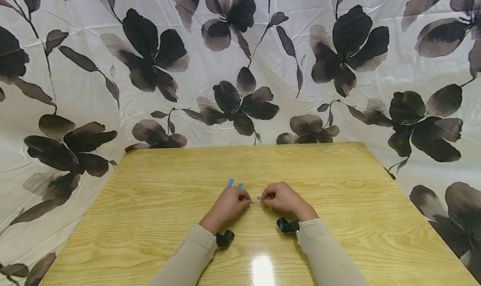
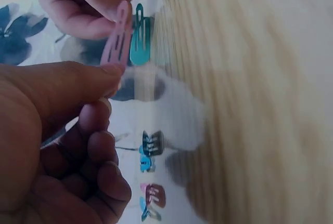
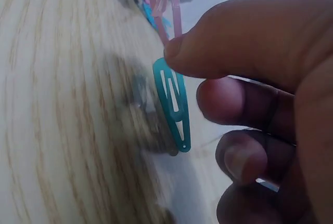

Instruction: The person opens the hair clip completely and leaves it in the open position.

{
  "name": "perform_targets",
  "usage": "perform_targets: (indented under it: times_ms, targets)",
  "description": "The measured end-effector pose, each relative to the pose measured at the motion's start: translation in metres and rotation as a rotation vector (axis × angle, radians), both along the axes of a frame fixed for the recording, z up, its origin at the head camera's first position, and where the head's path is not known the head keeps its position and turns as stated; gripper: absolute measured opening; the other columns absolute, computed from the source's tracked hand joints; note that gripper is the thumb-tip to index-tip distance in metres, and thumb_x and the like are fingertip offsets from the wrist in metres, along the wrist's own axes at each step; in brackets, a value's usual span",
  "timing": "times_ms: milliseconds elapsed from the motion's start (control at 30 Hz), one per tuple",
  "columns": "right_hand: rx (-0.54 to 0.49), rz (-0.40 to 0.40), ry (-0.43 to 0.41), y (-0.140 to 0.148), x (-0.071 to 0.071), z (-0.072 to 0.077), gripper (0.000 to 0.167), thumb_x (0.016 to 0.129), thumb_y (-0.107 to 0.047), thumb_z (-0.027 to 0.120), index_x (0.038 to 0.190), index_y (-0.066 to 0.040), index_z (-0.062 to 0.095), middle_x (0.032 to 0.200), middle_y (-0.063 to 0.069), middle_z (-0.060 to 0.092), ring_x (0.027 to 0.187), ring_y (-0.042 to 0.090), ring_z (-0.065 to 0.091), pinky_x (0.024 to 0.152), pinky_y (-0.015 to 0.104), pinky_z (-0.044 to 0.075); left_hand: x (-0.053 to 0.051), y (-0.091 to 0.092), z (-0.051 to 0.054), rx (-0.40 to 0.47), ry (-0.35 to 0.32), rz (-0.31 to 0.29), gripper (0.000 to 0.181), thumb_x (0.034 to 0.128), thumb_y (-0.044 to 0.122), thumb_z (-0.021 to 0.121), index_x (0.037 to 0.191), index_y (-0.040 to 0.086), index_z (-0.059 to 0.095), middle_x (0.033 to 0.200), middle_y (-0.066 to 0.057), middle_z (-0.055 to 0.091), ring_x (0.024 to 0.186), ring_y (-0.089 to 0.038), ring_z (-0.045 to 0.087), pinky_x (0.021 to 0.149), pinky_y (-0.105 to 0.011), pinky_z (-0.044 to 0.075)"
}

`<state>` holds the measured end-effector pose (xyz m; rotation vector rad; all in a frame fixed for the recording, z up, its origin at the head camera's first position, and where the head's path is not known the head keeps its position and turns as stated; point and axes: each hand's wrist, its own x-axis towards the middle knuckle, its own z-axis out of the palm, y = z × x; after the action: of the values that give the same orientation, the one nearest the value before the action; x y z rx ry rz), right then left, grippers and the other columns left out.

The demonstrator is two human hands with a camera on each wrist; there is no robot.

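A pink snap hair clip [image 2: 118,44] is stretched between both hands. The left hand [image 1: 234,202] pinches its wider end between thumb and forefinger. At the narrow end, the right hand [image 1: 282,198] pinches it in the same way. In the right wrist view the clip's frame and its inner tongue stand apart. A teal snap hair clip [image 3: 171,104] lies on the table close to the right hand's fingertips, not held. Small toothed hair clips in blue [image 2: 146,162] and pink [image 2: 154,195] lie beyond the left hand, blurred.
The wood-grain table [image 1: 169,173] stretches around both hands. Black wrist cameras hang at the left wrist [image 1: 225,239] and right wrist [image 1: 287,225]. A floral cloth [image 1: 240,69] hangs behind the table. Light glares off the tabletop near the front.
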<state>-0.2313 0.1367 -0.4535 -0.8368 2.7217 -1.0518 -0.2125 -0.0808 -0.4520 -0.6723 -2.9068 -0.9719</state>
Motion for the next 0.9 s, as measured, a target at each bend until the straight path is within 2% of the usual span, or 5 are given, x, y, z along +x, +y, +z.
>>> perform_targets:
  times_ms: [200,467,900]
  targets:
    - [0.038,0.009,-0.006,-0.0011,-0.0009,-0.0013,0.006,0.088,-0.017,0.070,0.085,-0.018,0.075,0.072,-0.010,0.063,0.063,0.007,0.052,0.063,0.025,0.045,-0.0011,0.0021,-0.0021,0.015,-0.044,0.007,0.010,0.0897,0.016,0.068,0.081,0.016,0.073,0.070,0.007,0.058,0.061,-0.007,0.047,0.057,-0.021,0.041]
    - [0.079,0.006,-0.016,-0.0012,-0.0009,-0.0019,0.008,0.089,-0.019,0.070,0.083,-0.021,0.074,0.068,-0.011,0.061,0.061,0.008,0.050,0.061,0.026,0.045,-0.0022,0.0048,-0.0042,-0.006,-0.030,-0.007,0.010,0.0884,0.013,0.068,0.080,0.013,0.074,0.071,0.005,0.063,0.061,-0.006,0.049,0.057,-0.021,0.042]
    - [0.106,0.014,0.025,-0.0012,-0.0008,-0.0025,0.008,0.088,-0.019,0.070,0.082,-0.021,0.075,0.072,-0.013,0.065,0.063,0.005,0.052,0.063,0.024,0.046,-0.0006,0.0070,-0.0033,-0.036,-0.035,-0.018,0.009,0.0884,0.013,0.069,0.081,0.012,0.074,0.073,0.004,0.066,0.060,-0.006,0.049,0.057,-0.021,0.042]
